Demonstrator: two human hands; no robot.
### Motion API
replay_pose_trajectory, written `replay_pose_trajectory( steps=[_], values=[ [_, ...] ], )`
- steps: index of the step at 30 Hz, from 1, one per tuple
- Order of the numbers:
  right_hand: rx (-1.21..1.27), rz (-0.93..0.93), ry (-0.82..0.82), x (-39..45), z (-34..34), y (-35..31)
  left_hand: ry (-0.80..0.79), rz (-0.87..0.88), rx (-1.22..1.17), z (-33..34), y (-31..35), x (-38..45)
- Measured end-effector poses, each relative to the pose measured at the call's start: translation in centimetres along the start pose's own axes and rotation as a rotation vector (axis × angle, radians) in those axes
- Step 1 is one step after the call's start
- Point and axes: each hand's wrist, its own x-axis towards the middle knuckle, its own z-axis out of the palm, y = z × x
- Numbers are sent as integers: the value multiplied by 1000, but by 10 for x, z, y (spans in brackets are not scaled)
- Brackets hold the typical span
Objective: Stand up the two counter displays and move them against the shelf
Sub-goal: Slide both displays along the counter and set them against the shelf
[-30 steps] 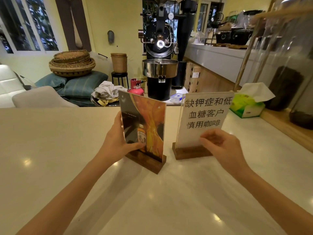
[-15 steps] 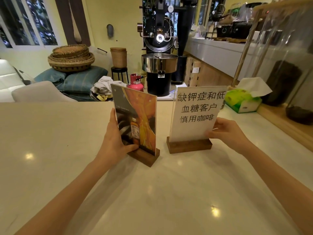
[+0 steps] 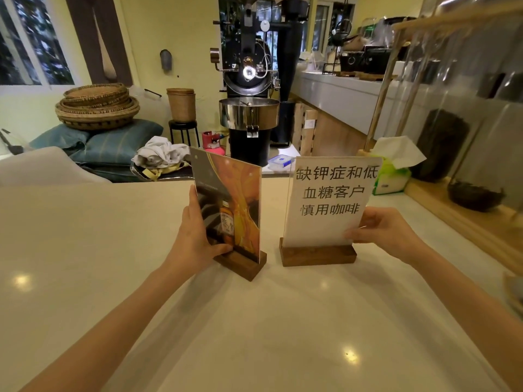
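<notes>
Two counter displays stand upright side by side on the pale counter, each an acrylic panel in a dark wooden base. My left hand grips the left edge of the orange picture display, which is turned at an angle. The white text display faces me squarely, and my right hand pinches its lower right corner. The wooden shelf runs along the counter's right side, well apart from both displays.
A green tissue box sits by the shelf's near post. Dark jars stand on the shelf behind clear panels. Beyond the counter's far edge are a black coffee roaster, woven baskets on cushions and a chair back.
Both displays have slid a little farther from me across the counter. My right hand shifted from the front of the text display to its lower right corner.
</notes>
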Motion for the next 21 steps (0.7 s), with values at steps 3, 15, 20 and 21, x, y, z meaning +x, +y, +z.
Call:
replay_pose_trajectory(
  steps=[3, 15, 20, 21],
  values=[
    [-12, 14, 32, -2, -16, 7, -32, 11, -9, 16, 8, 12],
    [-133, 151, 166, -17, -80, 24, -171, 185, -83, 92, 55, 55],
    [-157, 182, 238, -26, -97, 26, -218, 217, -116, 120, 73, 72],
    [-163, 187, 256, -28, -101, 28, -230, 226, -122, 125, 75, 75]
  ],
)
